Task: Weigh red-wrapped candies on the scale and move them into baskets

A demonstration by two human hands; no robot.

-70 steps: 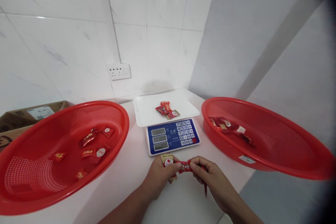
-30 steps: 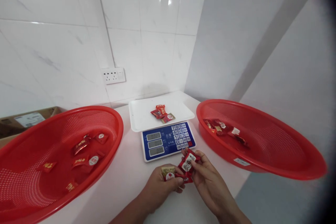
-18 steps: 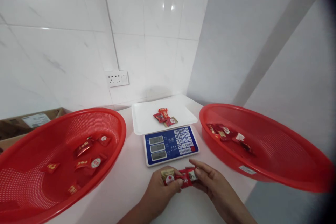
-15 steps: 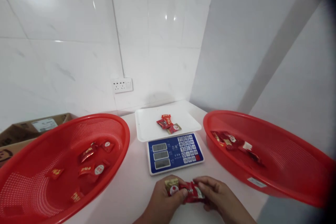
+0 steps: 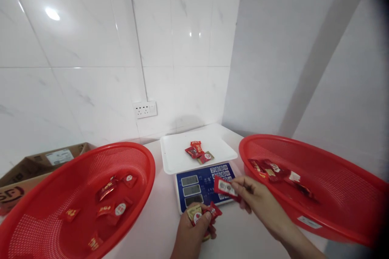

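Observation:
My left hand (image 5: 194, 232) is closed on a few small candy packets (image 5: 203, 213), gold and red, low at the front of the white counter. My right hand (image 5: 255, 196) pinches a single red packet (image 5: 225, 187) and holds it over the blue keypad of the weighing scale (image 5: 204, 183). The scale's white tray (image 5: 179, 158) carries three packets (image 5: 199, 152). Either side of the scale stands a wide red mesh basket, with several packets lying in each.
The left red basket (image 5: 39, 206) and the right red basket (image 5: 334, 194) flank the scale. A cardboard box (image 5: 36, 166) sits behind the left basket. A wall socket (image 5: 145, 109) is on the tiled wall. A grey partition closes the right side.
My right hand has pulled one red packet away from the bunch in my left hand and lifted it up toward the scale. The view has tilted upward.

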